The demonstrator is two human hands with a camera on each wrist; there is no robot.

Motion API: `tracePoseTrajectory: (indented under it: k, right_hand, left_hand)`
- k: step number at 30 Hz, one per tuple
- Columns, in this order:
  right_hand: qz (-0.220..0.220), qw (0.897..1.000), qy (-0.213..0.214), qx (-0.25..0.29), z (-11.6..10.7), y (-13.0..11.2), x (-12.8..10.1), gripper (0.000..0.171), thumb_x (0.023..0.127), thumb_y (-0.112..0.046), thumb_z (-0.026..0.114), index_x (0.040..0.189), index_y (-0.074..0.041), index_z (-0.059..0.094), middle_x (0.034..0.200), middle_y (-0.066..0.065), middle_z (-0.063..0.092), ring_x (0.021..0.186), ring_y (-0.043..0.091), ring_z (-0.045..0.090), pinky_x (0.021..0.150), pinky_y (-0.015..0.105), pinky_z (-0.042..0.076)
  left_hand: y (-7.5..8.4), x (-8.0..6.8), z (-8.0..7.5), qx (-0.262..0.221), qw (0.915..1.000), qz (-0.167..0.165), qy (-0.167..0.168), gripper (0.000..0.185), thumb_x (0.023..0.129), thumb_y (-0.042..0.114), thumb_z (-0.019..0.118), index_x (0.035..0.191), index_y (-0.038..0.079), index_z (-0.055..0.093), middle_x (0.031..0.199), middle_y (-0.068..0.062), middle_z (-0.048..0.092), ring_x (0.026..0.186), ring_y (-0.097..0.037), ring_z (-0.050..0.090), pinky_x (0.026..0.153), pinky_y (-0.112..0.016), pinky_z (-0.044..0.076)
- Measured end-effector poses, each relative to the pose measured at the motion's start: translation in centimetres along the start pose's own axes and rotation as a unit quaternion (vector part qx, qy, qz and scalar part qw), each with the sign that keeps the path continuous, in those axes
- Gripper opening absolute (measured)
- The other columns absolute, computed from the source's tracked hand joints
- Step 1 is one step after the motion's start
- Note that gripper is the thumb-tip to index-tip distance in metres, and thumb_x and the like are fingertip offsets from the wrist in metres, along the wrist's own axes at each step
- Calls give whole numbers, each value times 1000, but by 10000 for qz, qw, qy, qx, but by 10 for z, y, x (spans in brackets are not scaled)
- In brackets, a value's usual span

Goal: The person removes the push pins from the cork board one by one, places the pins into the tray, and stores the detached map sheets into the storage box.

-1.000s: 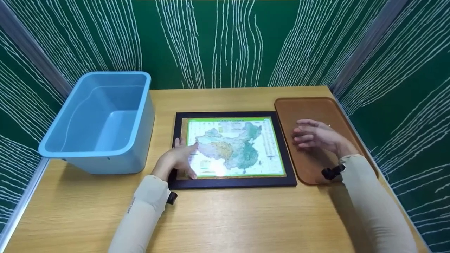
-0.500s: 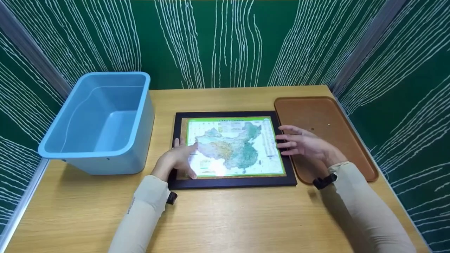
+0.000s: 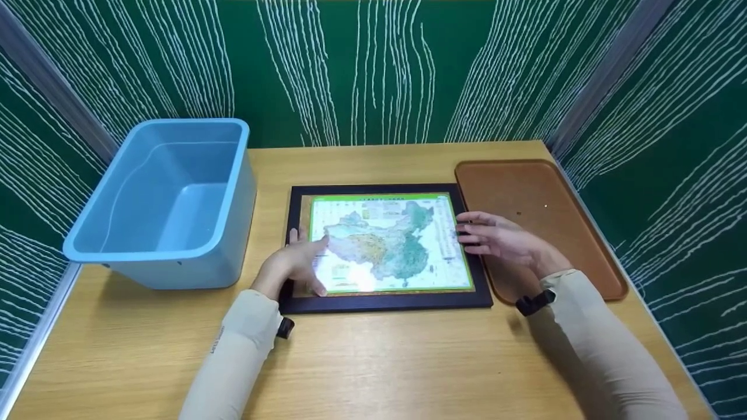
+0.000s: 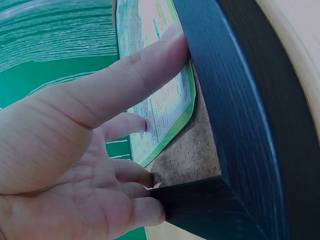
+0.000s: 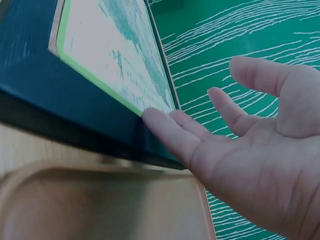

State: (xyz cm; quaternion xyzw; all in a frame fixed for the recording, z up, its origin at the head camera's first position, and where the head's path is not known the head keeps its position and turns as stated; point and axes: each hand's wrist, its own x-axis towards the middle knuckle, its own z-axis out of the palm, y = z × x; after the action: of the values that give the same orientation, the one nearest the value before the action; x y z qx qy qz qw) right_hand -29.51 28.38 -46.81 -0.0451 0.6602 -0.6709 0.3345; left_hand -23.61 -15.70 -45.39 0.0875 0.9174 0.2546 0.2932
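A dark wooden frame (image 3: 385,302) around a cork board (image 4: 185,155) lies flat on the table. On the cork sits a map (image 3: 402,239) with a green border, slightly clear of the frame's left side. My left hand (image 3: 295,262) rests with spread fingers at the left edge; its thumb touches the map near a corner, and the little finger is right at the frame in the left wrist view. Over the frame's right side, my right hand (image 3: 508,242) extends loosely straight fingers, with fingertips (image 5: 150,114) at the map's right border. Nothing is held in it.
A light blue bin (image 3: 157,255) stands on the left of the table. To the right, a brown tray (image 3: 554,245) lies beside the frame, with two tiny specks on it. Green walls with white lines close in the back and sides.
My right hand has moved left from over the tray to the frame's right side and the map's edge. The left hand, frame and map have stayed in place.
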Motion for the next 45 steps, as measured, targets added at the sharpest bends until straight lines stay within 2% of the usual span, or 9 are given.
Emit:
tracePoseTrajectory:
  k: [5, 9, 14, 20, 27, 30, 35, 43, 45]
  right_hand:
    - [-54, 9994, 311, -167, 6, -1, 2, 60, 104, -20, 60, 152, 3, 32, 152, 24, 36, 137, 39, 44, 110, 48, 41]
    - [-102, 9989, 420, -175, 12, -2, 2, 64, 104, -22, 61, 153, 2, 28, 155, 23, 32, 141, 40, 38, 112, 52, 38]
    - [-135, 9987, 461, 158, 18, -4, 3, 74, 104, -22, 61, 158, -3, 15, 161, 24, 22, 147, 40, 27, 113, 57, 33]
    - [-177, 9959, 598, 648, 22, -3, 3, 77, 105, -16, 57, 161, -6, 6, 160, 27, 18, 149, 40, 24, 113, 59, 33]
    - [-175, 9982, 553, 154, 30, -6, -2, 82, 104, -21, 60, 162, -10, 3, 163, 24, 18, 150, 38, 22, 117, 58, 25]
    - [-108, 9983, 575, 1, 32, -8, -3, 81, 104, -23, 61, 162, -12, 6, 161, 24, 22, 150, 38, 23, 117, 59, 24]
    - [-78, 9972, 736, -132, 32, -8, -1, 76, 105, -23, 59, 162, -12, 10, 163, 21, 20, 151, 37, 21, 116, 60, 25]
    - [-238, 9944, 969, 334, 28, -4, 1, 78, 105, -17, 57, 162, -9, 5, 168, 15, 4, 151, 37, 14, 115, 60, 27]
    - [-254, 9929, 1052, 491, 27, -4, 1, 78, 104, -17, 58, 162, -10, 5, 168, 15, 5, 151, 35, 15, 114, 58, 29]
  left_hand:
    - [1, 1, 0, -40, 10000, -39, 3, 127, 70, 21, 95, 164, 19, 10, 162, -26, -24, 146, -41, -29, 117, -64, 16]
    - [2, 1, 0, -6, 10000, -53, -9, 126, 71, 21, 94, 164, 19, 10, 162, -26, -24, 146, -40, -29, 117, -63, 17]
    - [2, 0, -2, -49, 10000, -14, -20, 125, 71, 20, 95, 164, 18, 11, 162, -28, -23, 146, -41, -29, 117, -60, 20]
    - [1, 1, -1, -49, 10000, -47, -35, 125, 71, 20, 94, 164, 19, 11, 162, -26, -24, 146, -40, -30, 118, -60, 18]
    - [1, 1, 0, 47, 10000, -36, -40, 126, 71, 21, 94, 164, 20, 9, 161, -25, -26, 146, -40, -30, 117, -61, 19]
    - [0, 1, 1, 19, 10000, 7, -4, 126, 71, 21, 94, 164, 19, 9, 162, -26, -24, 146, -40, -30, 117, -61, 18]
    - [-1, 2, 2, -13, 10000, 65, 17, 126, 71, 22, 94, 164, 19, 9, 161, -27, -24, 146, -42, -29, 117, -62, 18]
    - [0, 1, 1, 236, 9997, -10, 30, 124, 72, 24, 94, 164, 18, 12, 163, -27, -19, 148, -42, -25, 117, -61, 22]
    - [-1, 1, 1, 254, 9997, -23, 36, 124, 72, 24, 94, 164, 18, 12, 163, -27, -18, 148, -42, -24, 117, -61, 21]
